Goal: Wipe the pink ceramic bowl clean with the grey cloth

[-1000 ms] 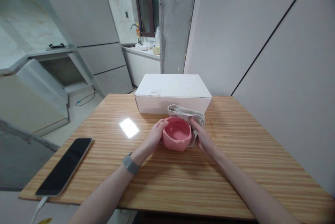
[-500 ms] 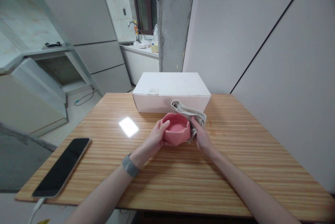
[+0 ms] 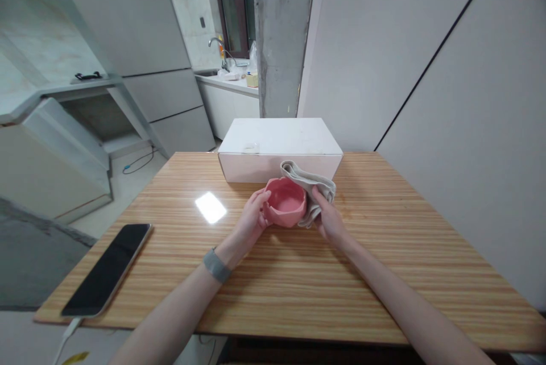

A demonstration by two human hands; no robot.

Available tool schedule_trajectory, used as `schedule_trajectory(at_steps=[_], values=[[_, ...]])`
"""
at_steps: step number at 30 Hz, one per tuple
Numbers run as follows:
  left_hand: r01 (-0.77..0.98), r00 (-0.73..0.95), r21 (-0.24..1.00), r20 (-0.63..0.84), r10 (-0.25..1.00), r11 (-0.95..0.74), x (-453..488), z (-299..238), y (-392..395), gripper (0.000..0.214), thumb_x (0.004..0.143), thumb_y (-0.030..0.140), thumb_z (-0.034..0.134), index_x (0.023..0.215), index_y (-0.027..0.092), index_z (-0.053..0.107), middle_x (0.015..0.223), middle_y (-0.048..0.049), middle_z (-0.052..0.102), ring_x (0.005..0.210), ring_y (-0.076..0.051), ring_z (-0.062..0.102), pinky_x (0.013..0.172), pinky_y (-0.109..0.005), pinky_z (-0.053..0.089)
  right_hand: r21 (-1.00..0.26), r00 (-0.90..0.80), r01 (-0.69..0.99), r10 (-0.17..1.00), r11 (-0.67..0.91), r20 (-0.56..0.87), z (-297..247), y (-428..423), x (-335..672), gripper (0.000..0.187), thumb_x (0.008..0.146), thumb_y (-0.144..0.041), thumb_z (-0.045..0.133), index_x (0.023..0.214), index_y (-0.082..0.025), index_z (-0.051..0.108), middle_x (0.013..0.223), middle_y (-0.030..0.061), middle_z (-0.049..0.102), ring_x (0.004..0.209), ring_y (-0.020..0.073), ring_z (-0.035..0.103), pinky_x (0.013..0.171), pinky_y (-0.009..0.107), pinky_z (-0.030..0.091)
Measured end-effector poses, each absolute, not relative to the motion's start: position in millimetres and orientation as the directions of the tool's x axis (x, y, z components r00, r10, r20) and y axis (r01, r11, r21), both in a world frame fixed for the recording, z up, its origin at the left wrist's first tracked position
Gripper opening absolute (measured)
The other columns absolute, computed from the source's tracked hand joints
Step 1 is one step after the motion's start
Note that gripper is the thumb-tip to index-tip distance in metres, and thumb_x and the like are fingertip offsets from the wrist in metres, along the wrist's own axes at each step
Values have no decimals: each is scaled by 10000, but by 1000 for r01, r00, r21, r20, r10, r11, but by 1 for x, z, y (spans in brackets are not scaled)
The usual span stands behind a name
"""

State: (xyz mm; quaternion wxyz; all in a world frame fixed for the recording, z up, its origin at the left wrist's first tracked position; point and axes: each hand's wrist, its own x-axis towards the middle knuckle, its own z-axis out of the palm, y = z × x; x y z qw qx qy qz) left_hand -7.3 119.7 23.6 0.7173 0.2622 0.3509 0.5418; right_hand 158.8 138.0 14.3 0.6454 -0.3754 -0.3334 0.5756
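A pink faceted ashtray (image 3: 286, 218) with a notched rim is held above the table, its hollow facing me. My left hand (image 3: 255, 214) grips its left side, thumb at the rim. On the other side, my right hand (image 3: 328, 216) pinches a folded grey-beige cloth (image 3: 305, 177). The cloth lies against the right wall of the ashtray, and part of it hangs below. Some fingers of both hands are hidden behind what they hold.
Behind the hands, a white box (image 3: 279, 136) stands at the far edge of the wood-grain table (image 3: 384, 274). A black-screened phone (image 3: 106, 268) lies at the left, its white cable (image 3: 70, 331) running over the front edge. A pale wall panel (image 3: 469, 126) rises along the right.
The ashtray has turned and moved slightly up and left. My left thumb has shifted from inside the bowl to its rim. My right hand keeps the cloth against its side.
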Motion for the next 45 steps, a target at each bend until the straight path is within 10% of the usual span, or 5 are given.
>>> schedule_trajectory(at_steps=[17, 36, 45], values=[[-420, 302, 850, -199, 932, 317, -25, 24, 125, 567, 725, 317, 771, 1194, 187, 481, 784, -38, 682, 607, -136, 649, 589, -269, 540, -841, 47, -539, 999, 33, 9, 27, 141, 161, 317, 694, -483, 730, 913, -255, 702, 984, 1, 765, 1091, 281, 649, 944, 416, 522], [-541, 184, 816, -121, 976, 203, -8, 21, 109, 744, 602, 144, 824, 1251, 242, 473, 1115, -77, 648, 897, -196, 659, 671, -273, 568, -848, 51, -529, 999, 18, -10, 27, 130, 155, 305, 670, -507, 734, 849, -261, 716, 973, -7, 765, 1110, 289, 635, 928, 409, 539], [-663, 338, 681, -96, 936, 310, -17, 30, 111, 446, 869, 406, 598, 1219, 129, 595, 1219, -140, 642, 1040, -235, 640, 776, -286, 573, -790, -7, -607, 995, -84, -101, 25, 133, 162, 346, 735, -517, 690, 977, -272, 711, 1030, -5, 758, 1050, 288, 673, 887, 425, 561]])
